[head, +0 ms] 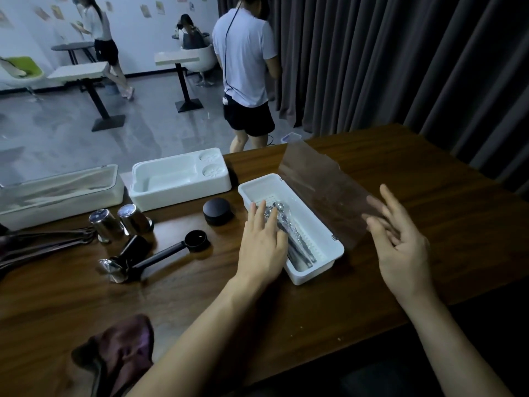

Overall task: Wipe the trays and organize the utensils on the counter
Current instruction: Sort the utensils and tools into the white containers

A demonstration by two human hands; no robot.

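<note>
Three white trays stand on the wooden table (372,296). The longest tray (57,193), at the left edge, is closed under a clear cover; its contents are too blurred to name. The moulded tray (180,179) beside it, at the far edge, has one long well and two round ones. The perforated tray (315,270) sits near the middle, its long axis slanting from far left to near right. Its tinted lid (320,184) is tipped open toward the right.

A maroon cloth (120,351) lies crumpled at the near edge. The left hand (263,247) lays straight fingers on the metal utensils (297,242) inside the perforated tray. They lie along its length, bowls toward the far end. The right hand (400,247) is raised by the lid's near end, fingers spread and loose; contact cannot be told.

Left of the perforated tray are a black scoop (171,250), two steel cups (107,224) and a black puck (218,210).
</note>
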